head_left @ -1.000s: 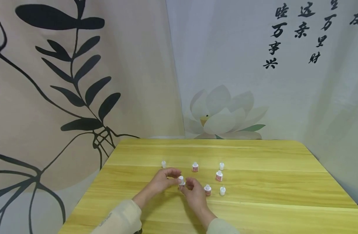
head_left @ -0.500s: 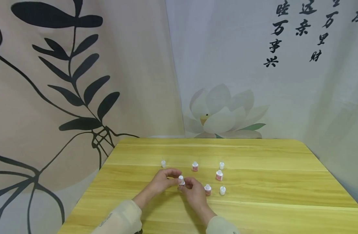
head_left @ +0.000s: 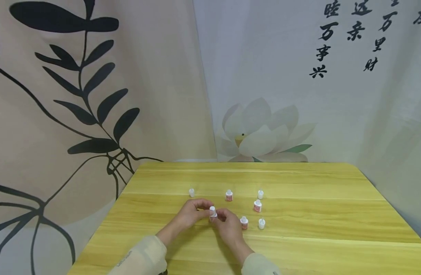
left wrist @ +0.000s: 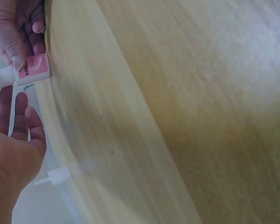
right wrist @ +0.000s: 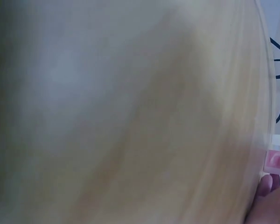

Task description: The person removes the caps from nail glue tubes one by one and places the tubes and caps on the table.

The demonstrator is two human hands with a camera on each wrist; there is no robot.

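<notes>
A small white bottle with a pink label (left wrist: pixel 34 70) is held upright between both hands over the table. My left hand (head_left: pixel 192 212) pinches its white cap (head_left: pixel 212 209) with thumb and fingertips. Lower down, my right hand (head_left: pixel 229 227) grips the bottle's body between thumb and fingers. In the left wrist view the cap sits at the bottle's neck, partly behind the left thumb. Only a pink-labelled part of the bottle shows at the right edge of the right wrist view.
Three similar bottles without caps stand on the wooden table (head_left: pixel 316 229): one behind (head_left: pixel 229 196), one to the right (head_left: pixel 257 206), one beside the right hand (head_left: pixel 244 223). Three loose white caps lie around: far left (head_left: pixel 191 192), back right (head_left: pixel 260 194), front right (head_left: pixel 262 224).
Both hands stay at the same bottle and cap with hardly any movement. The head view has shifted slightly.
</notes>
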